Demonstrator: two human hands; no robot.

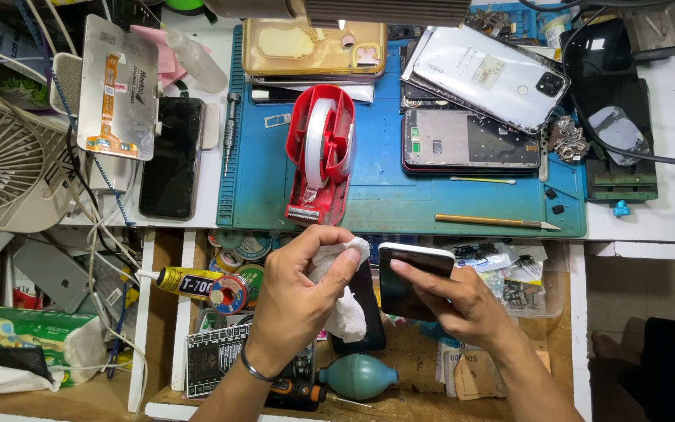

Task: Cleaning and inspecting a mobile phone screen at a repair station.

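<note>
Head view looks down on a cluttered white counter (650,223) with a blue work mat (400,195) lying across it and an open drawer (173,312) of small tools below. On the mat's left part stands a red tape dispenser (320,156); a white desk fan (1,164) sits at far left. Nearer, over the drawer, the right hand (455,301) is closed around a dark-screened smartphone (408,281), gripping it by its edges and tilting it. Just left of it, the left hand (298,293) pinches a crumpled white tissue (345,301) between thumb and fingers, close to the phone. This looks like the wiping step; next, the tissue needs pressing flat on the glass.
</note>
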